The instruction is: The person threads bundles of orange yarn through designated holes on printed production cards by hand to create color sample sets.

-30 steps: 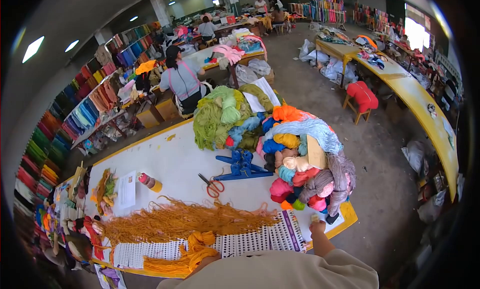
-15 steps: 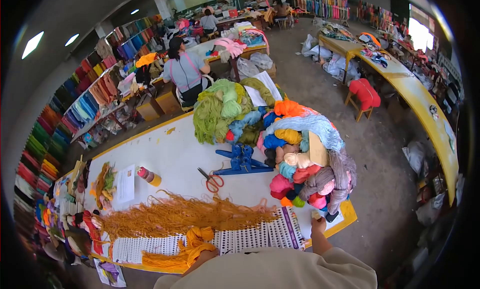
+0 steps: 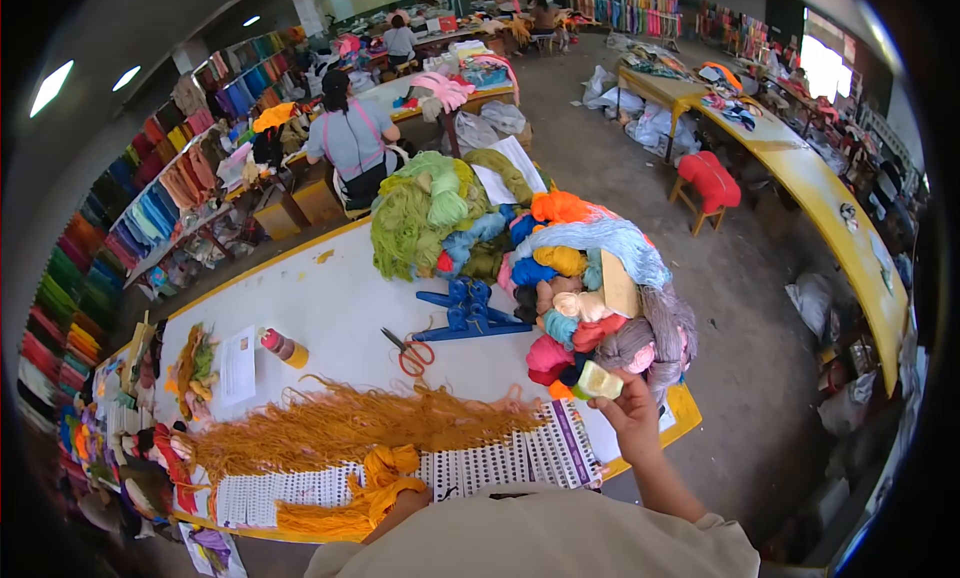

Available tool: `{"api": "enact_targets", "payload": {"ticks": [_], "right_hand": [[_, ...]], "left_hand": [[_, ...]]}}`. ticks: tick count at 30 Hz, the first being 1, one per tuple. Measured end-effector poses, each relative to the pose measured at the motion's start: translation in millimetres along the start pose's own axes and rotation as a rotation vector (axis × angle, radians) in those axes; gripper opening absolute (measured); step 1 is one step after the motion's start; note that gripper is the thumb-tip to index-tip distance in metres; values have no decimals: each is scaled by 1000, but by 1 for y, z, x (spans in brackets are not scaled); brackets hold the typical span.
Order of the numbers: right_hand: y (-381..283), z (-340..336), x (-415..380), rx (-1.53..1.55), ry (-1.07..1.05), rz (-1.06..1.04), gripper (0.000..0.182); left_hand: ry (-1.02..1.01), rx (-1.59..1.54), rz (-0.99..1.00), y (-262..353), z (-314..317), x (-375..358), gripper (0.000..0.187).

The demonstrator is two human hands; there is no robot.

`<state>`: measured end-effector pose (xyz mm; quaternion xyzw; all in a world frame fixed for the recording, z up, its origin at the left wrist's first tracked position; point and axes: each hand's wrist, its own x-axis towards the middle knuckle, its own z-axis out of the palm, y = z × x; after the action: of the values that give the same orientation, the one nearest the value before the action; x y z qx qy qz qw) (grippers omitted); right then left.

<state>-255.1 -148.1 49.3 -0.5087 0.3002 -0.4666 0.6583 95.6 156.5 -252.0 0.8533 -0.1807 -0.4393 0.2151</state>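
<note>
My right hand point(image 3: 632, 415) pinches a small pale-yellow block point(image 3: 600, 381), which looks like a bar of soap, in front of the heaped yarn balls point(image 3: 595, 328). Low in the view, my left hand point(image 3: 408, 500) rests by a golden-yellow yarn skein point(image 3: 385, 478); its fingers are hidden. The skein lies on printed dot charts point(image 3: 490, 473) at the table's near edge. Along the charts stretches a long, loose spread of brown-orange yarn point(image 3: 340, 428).
Red-handled scissors point(image 3: 414, 358), a blue yarn winder point(image 3: 470, 313), a bottle point(image 3: 284, 348) and a paper sheet point(image 3: 238, 366) lie on the white table point(image 3: 330, 323). A person point(image 3: 350, 143) sits at another table beyond. A red-covered stool point(image 3: 708, 183) stands to the right.
My right hand has lifted from the table's right corner and moved up and left, bringing the pale-yellow block into clear view. My left hand stays by the golden-yellow skein.
</note>
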Motion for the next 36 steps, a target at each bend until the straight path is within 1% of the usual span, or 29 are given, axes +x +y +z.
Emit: {"api": "enact_targets", "payload": {"ticks": [1, 3, 5, 7, 8, 10, 11, 12, 14, 15, 16, 17, 18, 19, 21, 22, 26, 27, 28, 30, 31, 33, 34, 36], "right_hand": [[-37, 16, -3, 31, -89, -82, 55], [-103, 43, -22, -101, -195, -333, 52], [-169, 51, -32, -535, -445, -657, 44], [-187, 52, -33, -485, -890, -596, 39], [-185, 68, -36, -161, -856, -697, 31], [-208, 108, -50, -155, -519, -979, 30], [-214, 112, -53, -109, -575, -949, 26], [-215, 116, -55, -111, -585, -952, 26], [-213, 123, -62, -35, -531, -952, 23], [-219, 122, -61, -55, -589, -944, 21], [-220, 124, -64, -57, -592, -942, 21], [-219, 126, -69, -29, -577, -918, 20], [-219, 127, -71, -3, -561, -899, 20], [-221, 126, -69, -8, -558, -906, 20], [-223, 124, -68, 55, -666, -882, 18], [-224, 125, -68, 54, -662, -888, 18], [-229, 128, -71, 109, -660, -783, 16], [-231, 128, -72, 110, -663, -737, 15], [-236, 128, -69, 106, -657, -738, 15], [-249, 126, -65, 29, -764, -595, 13], [-251, 133, -71, 23, -757, -595, 13], [-250, 150, -85, 225, -373, -539, 14], [-248, 149, -83, 222, -368, -537, 14], [-239, 144, -78, 239, -466, -616, 15]], "left_hand": [[-8, 10, -1, -1, 1, 0, 30], [-26, 31, -1, -7, -3, 3, 30], [-43, 51, 3, 3, 6, 6, 30], [-52, 64, 5, 3, 5, 7, 30], [-52, 68, 6, 4, 7, 8, 30], [-47, 70, 9, -1, 7, 8, 30], [-44, 70, 11, -2, 8, 8, 30], [-42, 68, 14, 0, 11, 9, 30], [-42, 59, 10, -4, 17, 9, 30], [-18, -69, 34, -7, 19, 10, 28], [5, -193, 58, -10, 21, 11, 27], [3, -193, 60, 25, -7, -9, 27], [61, -92, 49, 66, -18, -43, 26], [119, 9, 38, 94, -17, -86, 25], [110, -22, 35, 107, -20, -100, 24], [103, -59, 31, 111, -22, -100, 23], [37, -76, 47, 97, -22, -85, 22], [20, -56, -8, 95, -22, -83, 22], [4, -39, -64, 95, -21, -81, 22], [-17, -64, -37, 96, -22, -84, 24], [-30, -96, -12, 97, -23, -84, 25], [-48, -92, -43, 47, -5, -32, 27], [-56, -92, -76, 29, 2, -15, 28], [-61, -73, -76, 25, 3, -13, 29]]}}
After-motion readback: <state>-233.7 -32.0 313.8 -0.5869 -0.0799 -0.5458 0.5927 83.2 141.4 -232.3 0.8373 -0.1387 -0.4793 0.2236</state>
